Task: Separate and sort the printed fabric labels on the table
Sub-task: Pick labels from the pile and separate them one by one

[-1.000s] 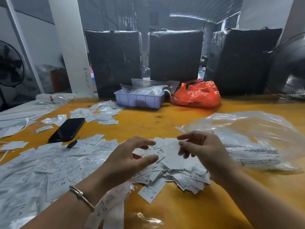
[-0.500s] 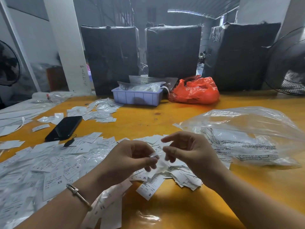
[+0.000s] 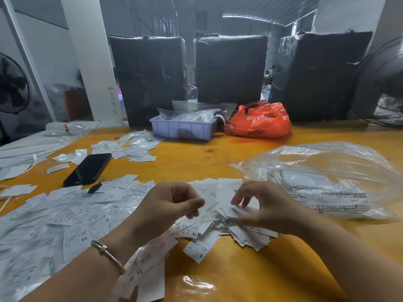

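A small heap of white printed fabric labels (image 3: 202,236) with size marks such as XL and S lies on the yellow table (image 3: 250,275) right under my hands. A much wider spread of labels (image 3: 65,216) covers the table's left side. My left hand (image 3: 165,205) hovers over the heap with thumb and curled fingers pinching a label (image 3: 209,207). My right hand (image 3: 270,208) is a short way to its right, its fingers bent down over another label (image 3: 229,211) that it pinches against the thumb. A strip of joined labels (image 3: 148,260) lies under my left wrist.
A black phone (image 3: 89,168) lies at the left beyond the spread, with more labels (image 3: 135,147) behind it. To the right sits a clear plastic bag (image 3: 327,184). At the back stand a blue tray (image 3: 183,130), an orange bag (image 3: 259,120), black-wrapped boxes (image 3: 231,68) and a fan (image 3: 383,88).
My hands, which met on one label half a second ago, have drawn apart. The right hand has dropped toward the heap; the left hand has stayed in place.
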Demonstrator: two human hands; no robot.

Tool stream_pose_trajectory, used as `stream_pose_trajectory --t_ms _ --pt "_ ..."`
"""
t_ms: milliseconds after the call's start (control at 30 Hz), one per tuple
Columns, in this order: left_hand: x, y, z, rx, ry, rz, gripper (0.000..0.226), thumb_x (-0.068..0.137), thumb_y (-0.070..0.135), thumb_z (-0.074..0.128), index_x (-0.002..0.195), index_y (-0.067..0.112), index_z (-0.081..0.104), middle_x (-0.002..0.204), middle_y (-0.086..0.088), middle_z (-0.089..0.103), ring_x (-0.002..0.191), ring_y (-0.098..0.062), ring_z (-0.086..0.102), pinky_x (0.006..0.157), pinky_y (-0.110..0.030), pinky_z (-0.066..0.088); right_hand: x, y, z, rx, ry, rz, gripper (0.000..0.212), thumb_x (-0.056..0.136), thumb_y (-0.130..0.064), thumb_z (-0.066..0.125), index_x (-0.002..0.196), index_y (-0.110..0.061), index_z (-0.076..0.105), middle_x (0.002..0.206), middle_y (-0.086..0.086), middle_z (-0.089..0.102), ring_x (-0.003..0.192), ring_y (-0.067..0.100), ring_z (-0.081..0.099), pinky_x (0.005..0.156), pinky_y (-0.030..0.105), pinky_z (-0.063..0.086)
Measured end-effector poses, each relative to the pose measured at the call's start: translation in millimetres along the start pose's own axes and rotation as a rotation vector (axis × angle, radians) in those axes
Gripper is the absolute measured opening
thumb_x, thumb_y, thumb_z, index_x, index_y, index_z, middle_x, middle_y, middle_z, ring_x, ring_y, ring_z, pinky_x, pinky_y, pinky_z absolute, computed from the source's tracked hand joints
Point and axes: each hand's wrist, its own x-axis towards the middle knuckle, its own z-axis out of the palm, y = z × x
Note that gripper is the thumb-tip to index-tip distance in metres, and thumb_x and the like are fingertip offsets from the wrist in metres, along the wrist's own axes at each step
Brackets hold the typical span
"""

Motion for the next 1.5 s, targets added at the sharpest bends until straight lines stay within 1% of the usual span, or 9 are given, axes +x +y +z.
stream_pose_trajectory --t_ms 233,500,667,867,1000,1067,1200,1367,1500 --pt "-1 3 0 -0.015 0.047 -0.010 0.021 0.074 0.031 0.075 0.073 0.011 0.069 0.065 -0.004 0.070 0.062 -0.011 0.064 0.060 -0.017 0.051 1 0 0 -0.044 0.038 -0.032 0.001 0.075 -0.020 0.074 0.074 -0.020 0.075 0.080 -0.006 0.069 0.076 0.005 0.063 0.075 0.038 0.053" --pt "0 2 -2 -0.096 0.100 -0.109 0.018 0.076 -0.005 0.075 0.091 0.004 0.067 0.083 -0.010 0.076 0.075 -0.018 0.072 0.064 -0.015 0.052 4 -5 6 -0.270 0.099 -0.165 0.008 0.079 -0.019 0.070 0.072 -0.018 0.073 0.075 -0.010 0.069 0.068 0.008 0.062 0.085 0.029 0.044" --pt "-1 1 -2 -0.041 0.075 -0.156 0.021 0.077 0.001 0.077 0.093 0.015 0.074 0.081 -0.004 0.075 0.075 -0.012 0.071 0.063 -0.015 0.052 3 -5 8 -0.283 0.101 -0.169 0.006 0.081 -0.024 0.074 0.076 -0.021 0.074 0.078 -0.011 0.069 0.071 0.007 0.062 0.086 0.028 0.044" --pt "-1 3 -2 -0.113 0.055 -0.159 0.009 0.076 0.017 0.075 0.082 0.011 0.077 0.077 -0.011 0.074 0.068 -0.016 0.068 0.061 -0.020 0.053 2 -8 2 -0.066 0.307 -0.187 0.010 0.075 -0.023 0.079 0.072 -0.014 0.075 0.069 -0.004 0.068 0.061 0.013 0.062 0.060 0.038 0.052" --pt "-1 5 -2 -0.135 0.015 -0.154 0.025 0.072 0.032 0.071 0.085 0.012 0.078 0.080 -0.010 0.075 0.071 -0.016 0.069 0.063 -0.019 0.054 1 -9 2 0.013 0.530 -0.155 0.020 0.085 -0.013 0.069 0.105 -0.017 0.071 0.074 -0.001 0.070 0.065 0.017 0.066 0.061 0.042 0.056" --pt "-2 5 -2 -0.136 0.003 -0.126 0.023 0.072 0.033 0.072 0.084 0.013 0.078 0.079 -0.009 0.074 0.070 -0.016 0.068 0.063 -0.019 0.053 1 -12 3 0.096 0.517 -0.132 0.027 0.090 -0.010 0.062 0.114 -0.018 0.069 0.082 0.002 0.071 0.076 0.020 0.068 0.067 0.042 0.056" --pt "-2 7 -4 -0.161 0.028 -0.070 0.029 0.069 0.035 0.079 0.079 0.008 0.076 0.073 -0.010 0.072 0.067 -0.016 0.065 0.064 -0.024 0.052 2 -21 9 0.382 0.278 -0.009 0.021 0.089 -0.010 0.056 0.090 -0.017 0.076 0.084 -0.006 0.068 0.078 0.016 0.062 0.067 0.025 0.051" --pt "-3 8 -1 -0.180 -0.022 -0.014 0.017 0.073 0.032 0.077 0.081 0.017 0.079 0.079 -0.006 0.073 0.070 -0.012 0.060 0.063 -0.021 0.048 -2 -34 23 0.559 0.002 -0.015 0.025 0.072 -0.045 0.072 0.083 -0.023 0.077 0.078 -0.002 0.070 0.073 0.008 0.060 0.066 0.022 0.045" --pt "-3 10 -1 -0.188 -0.049 -0.009 0.021 0.076 0.032 0.076 0.093 0.021 0.079 0.089 -0.003 0.075 0.076 -0.013 0.061 0.066 -0.019 0.050 -1 -35 23 0.758 0.036 -0.004 0.010 0.076 -0.020 0.076 0.078 -0.010 0.076 0.070 0.007 0.068 0.067 0.013 0.058 0.062 0.023 0.044"
